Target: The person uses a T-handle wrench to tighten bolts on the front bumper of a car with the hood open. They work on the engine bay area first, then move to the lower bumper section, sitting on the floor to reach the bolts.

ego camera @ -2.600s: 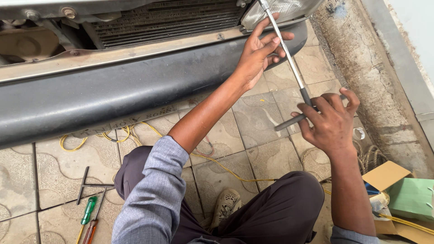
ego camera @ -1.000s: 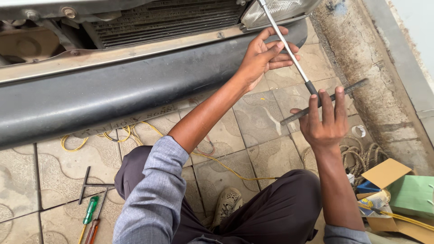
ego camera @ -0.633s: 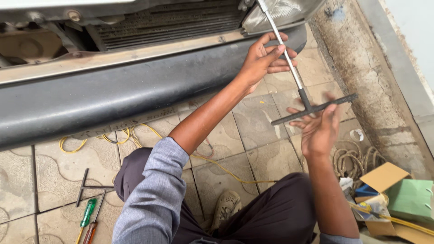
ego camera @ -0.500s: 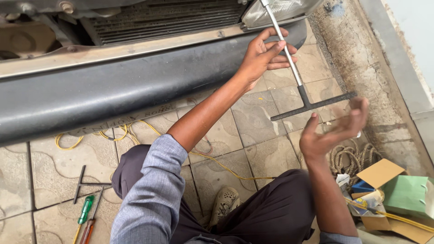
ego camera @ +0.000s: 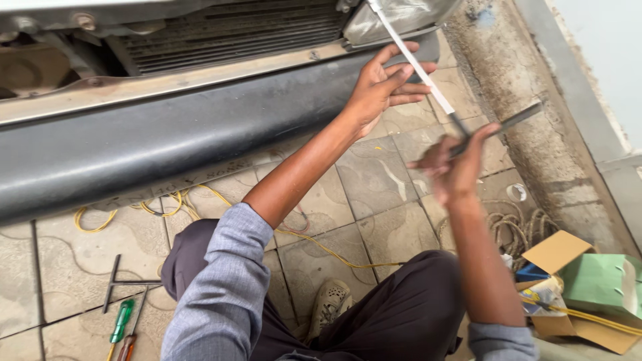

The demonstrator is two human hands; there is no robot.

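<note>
Head view, tool: a long T-handled metal wrench (ego camera: pixel 428 83) runs slantwise from the far headlight area down toward the near right; its pale shaft passes across the left hand's fingers, and its dark crossbar lies at the right hand.
Head view, left hand (ego camera: pixel 382 83): reached far forward, fingers loosely spread and curled round the shaft, steadying it just below the grey headlight lens (ego camera: pixel 394 17); it cups the shaft lightly, without a tight clench.
Head view, right hand (ego camera: pixel 451 167): blurred, raised at the crossbar's middle, fingers bent about the bar; whether the grip is firm I cannot tell.
Head view, vehicle front: a dark, long plastic bumper (ego camera: pixel 167 144) spans from the left across to the left hand; above it sits a ribbed metal radiator grille (ego camera: pixel 227 33).
Head view, floor: patterned grey paving tiles (ego camera: pixel 371 177), with a yellow cable (ego camera: pixel 167 204) looping near the bumper.
Head view, near left: a second small T-shaped metal wrench (ego camera: pixel 115 284) lies on the tiles, with a green-handled screwdriver (ego camera: pixel 120 321) and an orange-handled screwdriver (ego camera: pixel 127 347) just beside it.
Head view, near right: a green cardboard box (ego camera: pixel 602 284) and a brown cardboard flap (ego camera: pixel 558 251) lie near a coil of rope (ego camera: pixel 515 227), beside a rough concrete kerb (ego camera: pixel 542 134).
Head view, person: seated on the tiles, grey sleeve (ego camera: pixel 221 287), dark trousers, one shoe (ego camera: pixel 331 304) tucked under.
</note>
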